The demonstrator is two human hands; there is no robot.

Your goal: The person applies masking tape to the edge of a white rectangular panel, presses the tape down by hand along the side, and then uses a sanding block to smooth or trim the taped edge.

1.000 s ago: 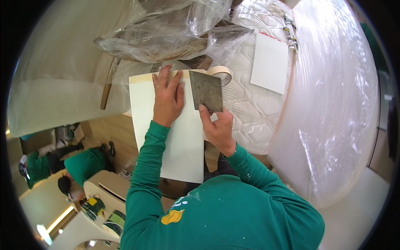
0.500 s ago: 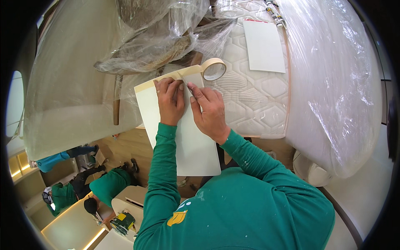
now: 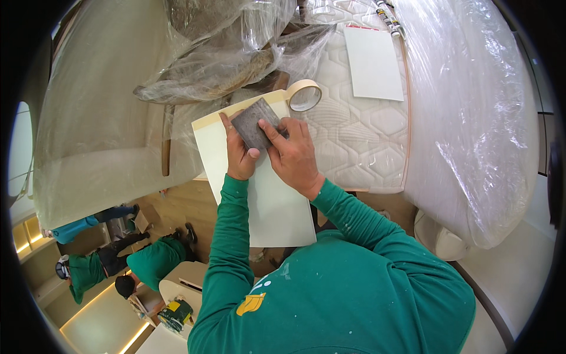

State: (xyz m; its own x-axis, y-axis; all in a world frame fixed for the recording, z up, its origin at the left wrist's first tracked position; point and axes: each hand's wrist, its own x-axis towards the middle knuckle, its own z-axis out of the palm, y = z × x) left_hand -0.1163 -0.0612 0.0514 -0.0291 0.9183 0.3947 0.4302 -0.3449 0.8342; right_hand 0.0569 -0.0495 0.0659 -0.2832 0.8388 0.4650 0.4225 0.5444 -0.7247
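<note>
A thin dark grey rectangular plate (image 3: 250, 131), worn on its face, is tilted between my hands with its broad side up. My left hand (image 3: 240, 158) grips its left and near edges, with the fingers partly hidden behind it. My right hand (image 3: 298, 156) has its fingers on the plate's right side. Under both hands lies a white board (image 3: 277, 215), its near end close to my body. Beige masking tape (image 3: 207, 121) runs along the board's far edge. The tape's roll (image 3: 290, 97) stands at the far right corner, still joined to the strip.
On the quilted mattress (image 3: 354, 159) lie another white panel (image 3: 377, 65) and some tubes (image 3: 389, 20). Plastic-wrapped furniture stands on the left (image 3: 106, 118) and right (image 3: 471, 118). At lower left, other people (image 3: 156, 262) work near a green and yellow machine (image 3: 175, 312).
The grey plate, edge-on and upright between my fingers before, has turned so its broad face shows. My left hand has opened out around its side; the board and tape roll have barely shifted.
</note>
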